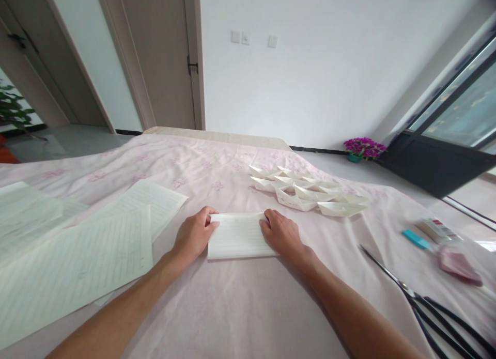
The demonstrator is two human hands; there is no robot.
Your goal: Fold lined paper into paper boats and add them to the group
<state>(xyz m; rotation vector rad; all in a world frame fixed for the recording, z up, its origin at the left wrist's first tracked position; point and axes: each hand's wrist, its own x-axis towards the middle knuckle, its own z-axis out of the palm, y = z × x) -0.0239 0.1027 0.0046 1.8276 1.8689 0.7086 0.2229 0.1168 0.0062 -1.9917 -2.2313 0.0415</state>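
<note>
White paper [237, 239], apparently folded, lies on the pink cloth [228, 312] in my remote view, my left hand [195, 233] and right hand [284, 232] pinching its far corners, fingers curled; I should keep its edges aligned, pressing evenly.

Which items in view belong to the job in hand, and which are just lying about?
Likely in the job:
folded paper, in left hand and right hand
loose lined sheets
paper boats

Apparently just lying about:
scissors
blue item
pink item
potted flowers
</note>
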